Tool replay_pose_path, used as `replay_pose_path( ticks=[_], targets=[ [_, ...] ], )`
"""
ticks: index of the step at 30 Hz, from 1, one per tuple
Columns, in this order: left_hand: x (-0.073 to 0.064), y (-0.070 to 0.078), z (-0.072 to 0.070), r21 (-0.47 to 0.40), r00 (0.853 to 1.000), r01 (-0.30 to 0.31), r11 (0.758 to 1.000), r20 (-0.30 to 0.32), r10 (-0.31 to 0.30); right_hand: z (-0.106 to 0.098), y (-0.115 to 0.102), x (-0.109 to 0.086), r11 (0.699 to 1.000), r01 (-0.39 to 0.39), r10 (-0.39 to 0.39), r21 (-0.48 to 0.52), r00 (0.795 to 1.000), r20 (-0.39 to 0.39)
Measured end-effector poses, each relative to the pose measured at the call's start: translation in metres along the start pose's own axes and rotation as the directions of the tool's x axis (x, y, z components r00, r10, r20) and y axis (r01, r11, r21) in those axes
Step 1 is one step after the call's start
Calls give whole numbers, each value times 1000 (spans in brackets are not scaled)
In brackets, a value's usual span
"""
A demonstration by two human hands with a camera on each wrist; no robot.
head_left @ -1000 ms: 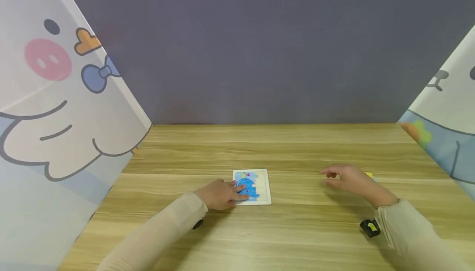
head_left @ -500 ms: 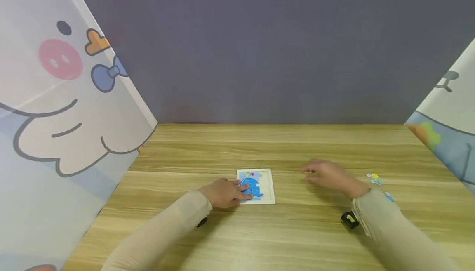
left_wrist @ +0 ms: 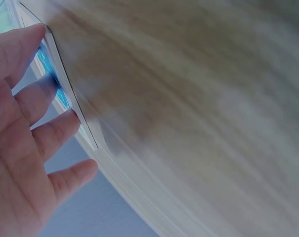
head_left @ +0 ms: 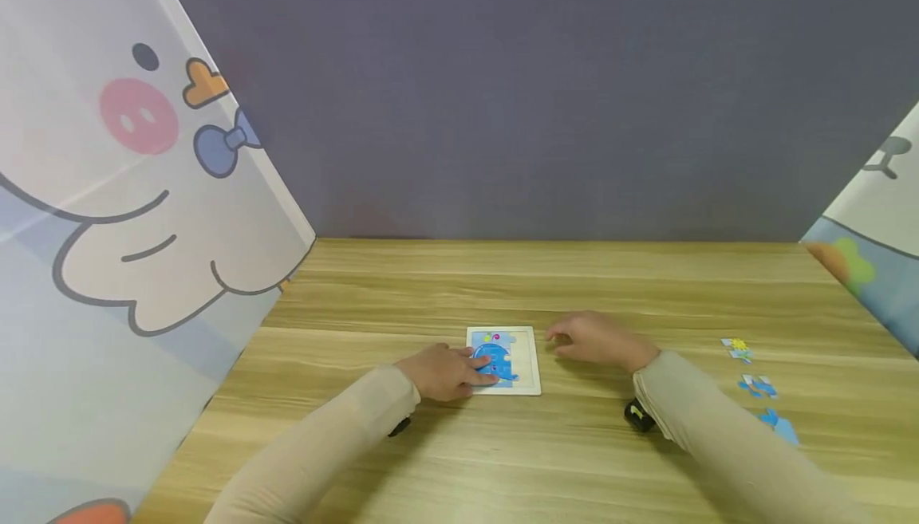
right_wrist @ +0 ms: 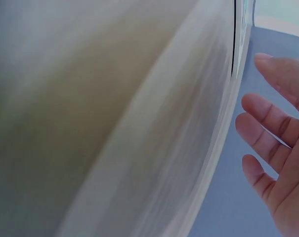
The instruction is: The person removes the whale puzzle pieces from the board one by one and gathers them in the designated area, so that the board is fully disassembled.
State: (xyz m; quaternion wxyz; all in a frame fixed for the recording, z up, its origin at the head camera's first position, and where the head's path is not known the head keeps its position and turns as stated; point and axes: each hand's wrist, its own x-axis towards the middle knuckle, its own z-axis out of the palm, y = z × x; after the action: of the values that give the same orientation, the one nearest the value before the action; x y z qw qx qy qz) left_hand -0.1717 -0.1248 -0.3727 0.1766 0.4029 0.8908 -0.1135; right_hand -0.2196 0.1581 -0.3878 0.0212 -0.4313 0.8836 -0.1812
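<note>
A small white-framed jigsaw board point(head_left: 529, 360) lies on the wooden table, its left part filled with blue picture pieces and its right strip bare. My left hand point(head_left: 441, 372) rests on the board's left side, fingers spread over the blue whale-like picture point(head_left: 495, 352). In the left wrist view the fingertips of that hand point(left_wrist: 21, 133) reach the frame's edge. Just right of the board hovers my right hand point(head_left: 599, 339), fingers loosely bent towards the frame. The right wrist view shows no piece in the right hand point(right_wrist: 287, 138).
Loose jigsaw pieces lie on the right of the table: a group with a yellow sun point(head_left: 738, 345), a blue group point(head_left: 758, 385) and a larger blue one point(head_left: 781, 427) beside the right sleeve. A grey panel point(head_left: 546, 109) closes off the back; printed panels point(head_left: 237, 229) flank the sides.
My right hand has moved left from near the loose pieces to beside the board, uncovering those pieces. The left hand stays on the board. The head view has shifted slightly.
</note>
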Motion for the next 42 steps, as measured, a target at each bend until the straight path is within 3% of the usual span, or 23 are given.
replay_pose_path(
  ticks=[8, 13, 19, 23, 33, 42],
  targets=[
    [-1, -1, 1, -5, 1000, 1, 1000, -3, -1, 3, -12, 29, 1000, 24, -24, -15, 1000, 18],
    [-1, -3, 2, 7, 1000, -13, 1000, -10, 13, 2, -19, 40, 997, -75, 74, 31, 996, 56],
    [0, -1, 0, 18, 1000, -1, 1000, 11, 1, 5, -26, 46, 937, -312, 292, 157, 947, 135],
    [0, 0, -1, 24, 1000, 4, 1000, 17, -5, 7, -34, 52, 901, -387, 364, 195, 920, 146],
    [-2, 0, 0, 24, 1000, -2, 1000, 0, 2, 15, -43, 62, 880, -454, 431, 141, 887, 167],
    [0, -2, 0, 19, 1000, -10, 1000, -12, 10, 16, -44, 65, 872, -475, 450, 122, 874, 184]
  ],
)
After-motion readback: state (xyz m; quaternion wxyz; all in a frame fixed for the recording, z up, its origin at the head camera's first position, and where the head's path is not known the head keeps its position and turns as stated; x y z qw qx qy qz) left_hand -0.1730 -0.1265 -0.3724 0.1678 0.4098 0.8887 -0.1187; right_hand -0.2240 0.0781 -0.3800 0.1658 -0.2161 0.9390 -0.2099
